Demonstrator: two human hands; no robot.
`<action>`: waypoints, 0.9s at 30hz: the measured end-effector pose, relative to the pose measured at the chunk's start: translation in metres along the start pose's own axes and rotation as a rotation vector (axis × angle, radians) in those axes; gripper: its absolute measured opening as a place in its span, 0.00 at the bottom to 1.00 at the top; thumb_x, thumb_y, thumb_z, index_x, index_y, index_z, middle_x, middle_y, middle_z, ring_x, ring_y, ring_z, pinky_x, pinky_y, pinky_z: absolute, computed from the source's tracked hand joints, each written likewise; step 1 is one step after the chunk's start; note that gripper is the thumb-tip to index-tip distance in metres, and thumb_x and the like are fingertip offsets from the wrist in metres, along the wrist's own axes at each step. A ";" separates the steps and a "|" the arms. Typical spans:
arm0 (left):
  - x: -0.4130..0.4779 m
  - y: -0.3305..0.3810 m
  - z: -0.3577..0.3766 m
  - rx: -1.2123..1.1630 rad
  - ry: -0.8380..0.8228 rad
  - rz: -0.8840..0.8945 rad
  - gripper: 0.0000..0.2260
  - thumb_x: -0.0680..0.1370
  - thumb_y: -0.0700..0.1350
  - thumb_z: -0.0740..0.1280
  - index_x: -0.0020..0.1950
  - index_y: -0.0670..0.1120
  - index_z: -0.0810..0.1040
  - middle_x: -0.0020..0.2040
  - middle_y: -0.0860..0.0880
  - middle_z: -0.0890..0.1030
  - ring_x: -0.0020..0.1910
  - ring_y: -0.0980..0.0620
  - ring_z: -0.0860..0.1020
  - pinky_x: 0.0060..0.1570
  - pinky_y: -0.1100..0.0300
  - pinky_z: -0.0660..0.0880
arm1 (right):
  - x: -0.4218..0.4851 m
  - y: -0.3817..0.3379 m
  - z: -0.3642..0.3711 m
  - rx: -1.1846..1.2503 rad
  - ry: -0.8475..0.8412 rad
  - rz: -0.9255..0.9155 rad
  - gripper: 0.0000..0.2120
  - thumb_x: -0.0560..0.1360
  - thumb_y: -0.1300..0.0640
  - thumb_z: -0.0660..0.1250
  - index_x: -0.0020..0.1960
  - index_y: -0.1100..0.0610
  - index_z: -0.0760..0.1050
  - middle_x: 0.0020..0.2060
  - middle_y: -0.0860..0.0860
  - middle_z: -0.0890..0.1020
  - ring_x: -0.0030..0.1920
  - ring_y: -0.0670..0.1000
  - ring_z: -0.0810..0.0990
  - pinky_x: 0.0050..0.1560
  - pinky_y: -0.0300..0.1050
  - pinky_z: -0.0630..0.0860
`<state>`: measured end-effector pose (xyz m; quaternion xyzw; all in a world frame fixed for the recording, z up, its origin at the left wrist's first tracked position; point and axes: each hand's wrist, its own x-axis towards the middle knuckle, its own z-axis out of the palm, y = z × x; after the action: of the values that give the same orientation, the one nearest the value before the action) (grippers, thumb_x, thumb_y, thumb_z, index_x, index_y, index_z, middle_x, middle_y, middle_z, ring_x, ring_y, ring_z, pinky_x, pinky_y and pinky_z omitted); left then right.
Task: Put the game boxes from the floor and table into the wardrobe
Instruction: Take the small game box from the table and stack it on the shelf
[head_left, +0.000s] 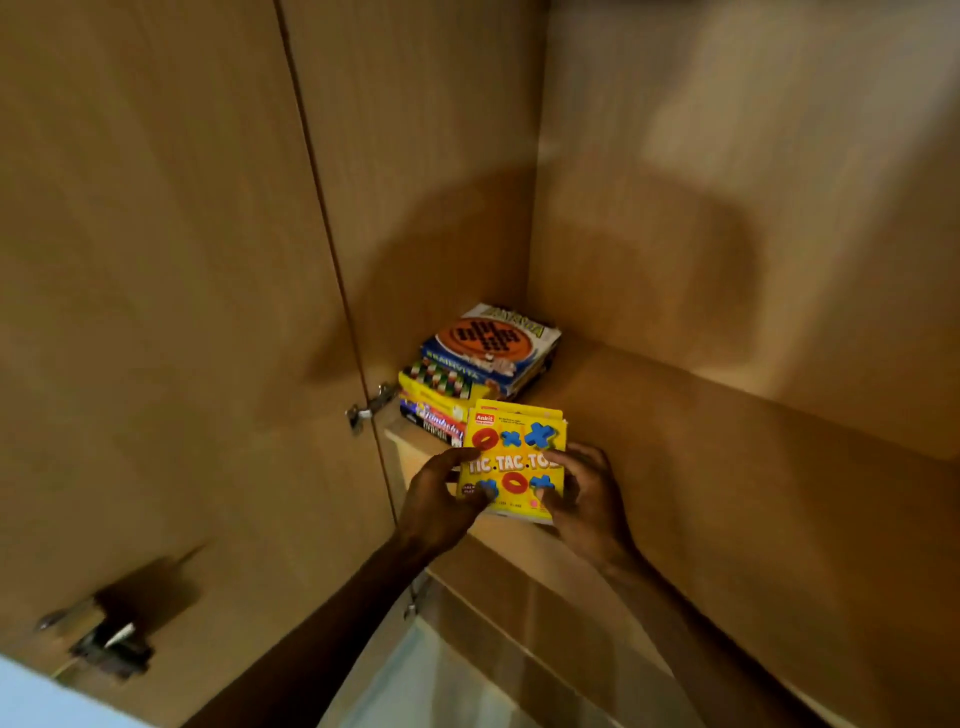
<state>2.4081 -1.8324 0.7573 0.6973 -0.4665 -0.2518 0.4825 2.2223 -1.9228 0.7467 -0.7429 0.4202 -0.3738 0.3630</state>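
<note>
Tic Tac Toe box (511, 462), yellow, held over the front edge of the wardrobe shelf (727, 441). Gripped at its left side by left hand (441, 499), at its right side by right hand (587, 493). Just behind, in the shelf's back left corner: stack of game boxes (478, 374).

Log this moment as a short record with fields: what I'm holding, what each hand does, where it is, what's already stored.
Held item: yellow Tic Tac Toe box, face up
Left hand: grips the box's left edge
Right hand: grips its right edge
Location: at the front edge of the wardrobe shelf; contact unclear
Already stored: stack of game boxes in the shelf's back left corner, Brainvita box on top
Door: wardrobe door open, on the left
</note>
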 end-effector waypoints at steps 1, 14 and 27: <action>0.020 0.004 0.000 0.015 -0.006 0.019 0.24 0.69 0.47 0.78 0.64 0.51 0.77 0.62 0.50 0.78 0.56 0.51 0.79 0.47 0.57 0.82 | 0.019 -0.002 -0.001 -0.002 0.013 -0.002 0.19 0.71 0.68 0.73 0.59 0.54 0.79 0.61 0.48 0.69 0.61 0.46 0.75 0.57 0.32 0.74; 0.209 0.025 -0.023 0.282 -0.070 0.117 0.18 0.71 0.48 0.77 0.60 0.47 0.81 0.62 0.47 0.78 0.57 0.49 0.78 0.54 0.56 0.76 | 0.177 0.001 0.019 -0.051 -0.022 -0.099 0.12 0.69 0.64 0.76 0.51 0.54 0.82 0.63 0.52 0.72 0.62 0.50 0.76 0.57 0.40 0.77; 0.219 -0.006 -0.047 0.753 0.042 0.214 0.32 0.76 0.48 0.69 0.78 0.50 0.61 0.78 0.45 0.63 0.75 0.41 0.60 0.72 0.50 0.64 | 0.225 -0.020 0.068 -0.232 -0.322 -0.225 0.27 0.74 0.70 0.64 0.71 0.56 0.71 0.76 0.53 0.57 0.77 0.51 0.56 0.66 0.26 0.63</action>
<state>2.5438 -2.0068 0.7921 0.7780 -0.5862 0.0031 0.2261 2.3702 -2.1011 0.7887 -0.8721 0.3113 -0.2375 0.2934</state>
